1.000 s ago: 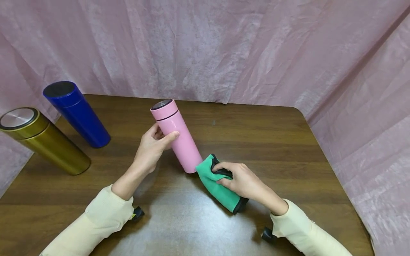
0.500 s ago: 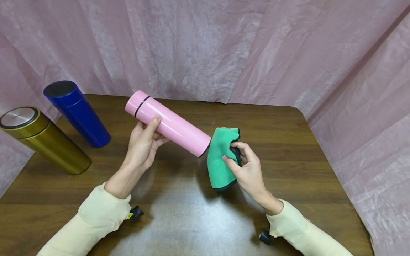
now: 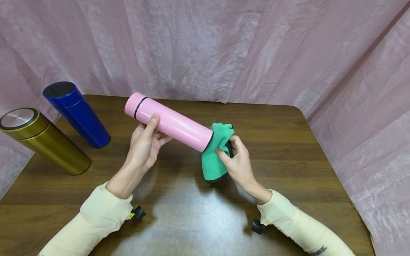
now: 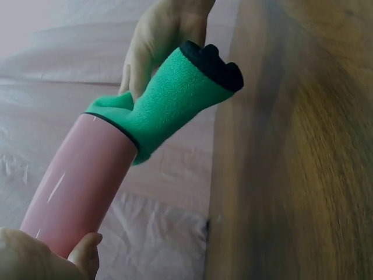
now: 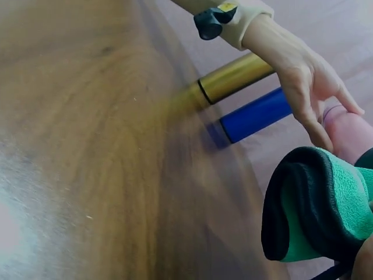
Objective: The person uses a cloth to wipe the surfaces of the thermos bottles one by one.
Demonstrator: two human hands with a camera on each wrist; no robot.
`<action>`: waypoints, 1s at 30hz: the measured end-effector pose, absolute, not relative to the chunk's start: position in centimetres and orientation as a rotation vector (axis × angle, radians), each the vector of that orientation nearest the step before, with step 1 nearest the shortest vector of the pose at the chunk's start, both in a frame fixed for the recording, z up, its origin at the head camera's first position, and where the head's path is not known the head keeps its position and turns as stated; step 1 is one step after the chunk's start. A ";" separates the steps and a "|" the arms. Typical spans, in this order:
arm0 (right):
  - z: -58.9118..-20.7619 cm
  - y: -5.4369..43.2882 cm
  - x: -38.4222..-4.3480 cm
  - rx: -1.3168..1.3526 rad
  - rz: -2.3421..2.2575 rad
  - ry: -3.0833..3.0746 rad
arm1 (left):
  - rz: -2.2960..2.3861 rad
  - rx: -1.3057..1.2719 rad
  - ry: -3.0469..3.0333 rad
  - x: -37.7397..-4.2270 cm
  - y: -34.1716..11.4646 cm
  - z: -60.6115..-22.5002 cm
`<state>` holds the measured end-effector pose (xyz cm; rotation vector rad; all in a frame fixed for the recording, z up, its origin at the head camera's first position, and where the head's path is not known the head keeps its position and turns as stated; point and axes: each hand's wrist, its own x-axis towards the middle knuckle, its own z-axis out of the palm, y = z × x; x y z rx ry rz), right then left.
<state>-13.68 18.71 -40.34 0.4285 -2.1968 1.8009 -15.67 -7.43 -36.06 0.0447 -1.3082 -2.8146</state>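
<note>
My left hand grips a pink thermos bottle around its upper half, thumb on the near side. The bottle is held tilted above the table, its lid up to the left and its base low to the right. In my right hand a folded green cloth with black edging is pinched between thumb and fingers. The cloth lies against the bottle's base and covers it in the left wrist view. Part of the right hand's fingers is hidden behind the cloth.
A blue thermos and a gold thermos stand upright at the left of the brown wooden table. Pink curtains hang behind the table and along its right side. A small black device sits at the left wrist.
The pink bottle has been lifted and tilted from its lower, steeper stance. My right hand has brought the cloth up, then leftward onto the bottle's base.
</note>
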 end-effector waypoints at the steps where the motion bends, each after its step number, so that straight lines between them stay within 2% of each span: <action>1: -40.4 18.7 -13.6 0.425 1.819 -2.209 | -2.822 0.047 -1.298 -15.7 -7.4 -36.0; 14: -40.6 17.8 -9.9 0.471 1.945 -2.224 | -2.934 0.099 -1.105 -16.2 -6.8 -36.3; 21: -40.7 17.4 -8.8 0.566 1.662 -2.194 | -2.945 0.185 -1.097 -16.1 -6.6 -36.5; 30: -39.8 17.7 -9.8 0.762 1.263 -2.011 | -2.970 0.287 -1.175 -16.0 -6.9 -36.7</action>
